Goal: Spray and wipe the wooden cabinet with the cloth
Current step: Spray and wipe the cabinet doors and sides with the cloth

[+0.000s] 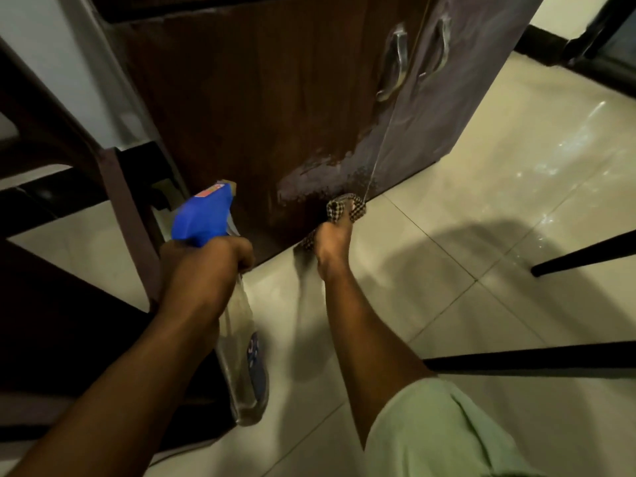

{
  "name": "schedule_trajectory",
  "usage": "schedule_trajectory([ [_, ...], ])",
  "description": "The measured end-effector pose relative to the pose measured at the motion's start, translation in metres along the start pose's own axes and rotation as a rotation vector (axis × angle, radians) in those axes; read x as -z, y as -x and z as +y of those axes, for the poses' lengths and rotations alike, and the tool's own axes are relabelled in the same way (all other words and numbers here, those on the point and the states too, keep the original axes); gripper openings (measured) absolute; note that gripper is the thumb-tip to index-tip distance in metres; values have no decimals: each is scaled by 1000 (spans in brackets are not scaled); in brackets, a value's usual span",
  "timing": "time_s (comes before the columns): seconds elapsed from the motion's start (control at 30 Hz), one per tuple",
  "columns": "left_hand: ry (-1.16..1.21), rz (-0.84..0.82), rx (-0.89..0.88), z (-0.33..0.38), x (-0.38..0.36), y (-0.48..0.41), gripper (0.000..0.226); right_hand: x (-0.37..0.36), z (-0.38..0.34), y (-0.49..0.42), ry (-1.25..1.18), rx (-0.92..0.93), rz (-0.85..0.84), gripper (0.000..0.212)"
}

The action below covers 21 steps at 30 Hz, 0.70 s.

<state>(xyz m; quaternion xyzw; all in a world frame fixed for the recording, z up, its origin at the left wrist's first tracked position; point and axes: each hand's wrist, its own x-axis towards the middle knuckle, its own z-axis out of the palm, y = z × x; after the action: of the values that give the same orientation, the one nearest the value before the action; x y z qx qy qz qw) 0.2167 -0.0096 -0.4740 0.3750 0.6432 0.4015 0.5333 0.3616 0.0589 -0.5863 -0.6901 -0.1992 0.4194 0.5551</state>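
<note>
The dark wooden cabinet [254,98] stands ahead on the tiled floor, with two metal handles at its upper right and a pale dusty patch low on its left door. My left hand [203,266] grips a clear spray bottle [241,346] with a blue trigger head, its nozzle pointing at the cabinet's lower left. My right hand [332,242] holds a checked cloth [344,210] against the bottom edge of the left door, just under the pale patch. Its fingers are partly hidden in the cloth.
A dark brown chair [113,187] stands close on the left, beside the cabinet. Black thin bars [550,359] cross the glossy cream floor tiles [516,184] on the right. A pale green garment [440,438] fills the lower right corner.
</note>
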Motion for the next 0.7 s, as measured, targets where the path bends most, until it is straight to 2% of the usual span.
schedule_trajectory([
  [0.03, -6, -5, -40, -2, 0, -4, 30, -6, 12, -3, -40, 17, -7, 79],
  [0.07, -21, -25, -28, 3, -2, 1, 29, -17, 29, -4, -85, -7, 2, 72],
  [0.13, -7, 13, -40, 8, -3, 8, 17, -31, 55, 5, -151, -132, -50, 29],
  [0.17, 13, 31, -74, 0, -16, -6, 12, -38, 73, 2, -232, -194, -85, 23],
  [0.23, 10, -13, -68, -10, -30, -19, 13, -46, 102, -12, -205, -195, -121, 25],
  [0.3, 16, -92, -19, -17, -40, -30, 26, -39, 98, -17, -160, -158, -118, 29],
  [0.37, -7, 6, -4, -9, -38, -21, 19, -21, 57, -13, -18, -63, -53, 28],
  [0.4, -7, 49, 9, -3, -34, -13, 19, -12, 41, -20, -74, -52, -8, 44],
  [0.47, -18, 58, -23, 5, -22, 3, 18, 11, 16, -47, -27, 50, 30, 69],
  [0.57, -64, 84, -39, -6, -24, -13, 13, 27, 14, -87, 22, 77, 68, 76],
  [0.7, -73, 65, -50, -7, -29, -17, 14, 20, 9, -57, 10, 47, 16, 82],
])
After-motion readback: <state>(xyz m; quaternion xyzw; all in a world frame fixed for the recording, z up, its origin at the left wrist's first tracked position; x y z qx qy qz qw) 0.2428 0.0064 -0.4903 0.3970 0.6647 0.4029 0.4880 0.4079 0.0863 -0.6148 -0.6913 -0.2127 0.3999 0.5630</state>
